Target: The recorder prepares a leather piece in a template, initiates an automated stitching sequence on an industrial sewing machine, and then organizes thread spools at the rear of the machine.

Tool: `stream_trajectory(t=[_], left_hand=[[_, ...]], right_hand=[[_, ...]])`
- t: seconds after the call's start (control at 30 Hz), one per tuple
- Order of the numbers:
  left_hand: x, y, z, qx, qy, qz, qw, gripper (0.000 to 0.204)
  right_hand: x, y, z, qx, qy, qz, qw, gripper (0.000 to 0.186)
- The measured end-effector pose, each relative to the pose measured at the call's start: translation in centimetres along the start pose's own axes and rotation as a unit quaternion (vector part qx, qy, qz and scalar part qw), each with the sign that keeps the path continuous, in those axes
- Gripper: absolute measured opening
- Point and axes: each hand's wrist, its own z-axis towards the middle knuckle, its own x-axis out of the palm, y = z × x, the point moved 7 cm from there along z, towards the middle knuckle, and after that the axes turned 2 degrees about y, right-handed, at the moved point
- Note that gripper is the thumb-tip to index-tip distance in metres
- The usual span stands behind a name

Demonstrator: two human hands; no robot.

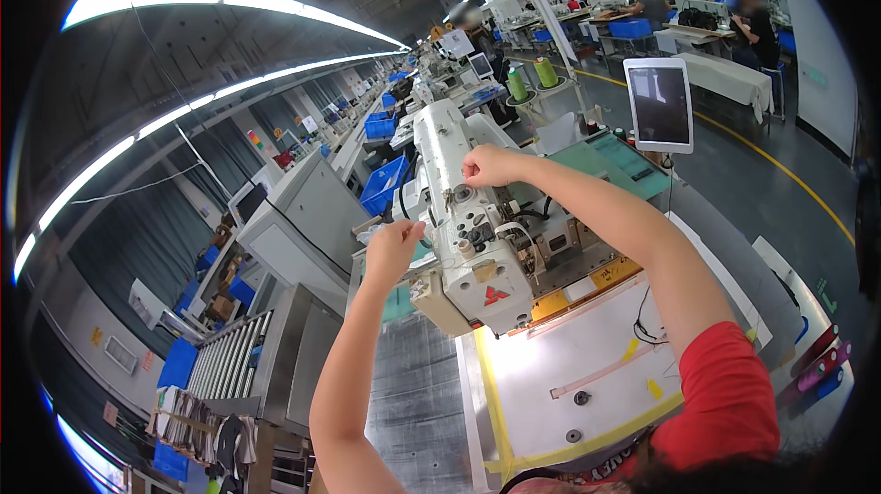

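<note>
A white industrial sewing machine (445, 159) stands in the middle, its head end toward me. My right hand (491, 166) is over the top of the machine arm, fingers pinched together near a round metal dial. On the machine's left side my left hand (395, 246) is raised, thumb and fingers also pressed together. Whatever either pinch holds is too fine or hidden to make out. Two small dark round metal parts, a nearer one (574, 435) and a farther one (582, 398), lie on the white work surface (532, 375) edged with yellow tape.
Green thread cones (518, 85) stand on a rack behind the machine. A tablet (659, 105) is mounted at the right. Blue bins (385, 184) and a grey cabinet (303, 210) stand to the left. Colored thread spools (817, 370) lie at the right edge. Other people work far off.
</note>
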Motion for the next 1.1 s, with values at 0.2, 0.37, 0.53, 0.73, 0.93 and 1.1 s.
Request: stream_trajectory(t=[0.2, 0.37, 0.53, 0.73, 0.93, 1.1], left_hand=[[1.9, 2.0, 1.6, -0.058, -0.021, -0.044, 0.997, 0.040], [4.5, 2.1, 2.2, -0.075, -0.005, -0.170, 0.983, 0.045], [3.5, 3.6, 1.7, -0.126, -0.034, -0.442, 0.888, 0.038], [3.7, 0.2, 3.5, -0.039, -0.022, -0.722, 0.690, 0.026], [4.5, 3.9, 4.8, -0.081, -0.064, -0.566, 0.818, 0.028], [4.0, 1.0, 4.9, -0.066, -0.035, -0.221, 0.972, 0.025]], right_hand=[[2.0, 5.6, 0.5, -0.037, 0.056, -0.118, 0.991, 0.018], [0.3, -0.6, 2.1, 0.042, 0.012, -0.094, 0.995, 0.025], [-0.1, 2.3, -0.9, 0.014, 0.040, -0.132, 0.990, 0.024], [2.0, 4.9, 1.2, -0.028, 0.002, -0.165, 0.986, 0.020], [-0.1, 0.5, 1.0, 0.063, 0.038, -0.115, 0.991, 0.021], [1.6, 4.8, 0.6, -0.008, 0.035, -0.227, 0.973, 0.019]])
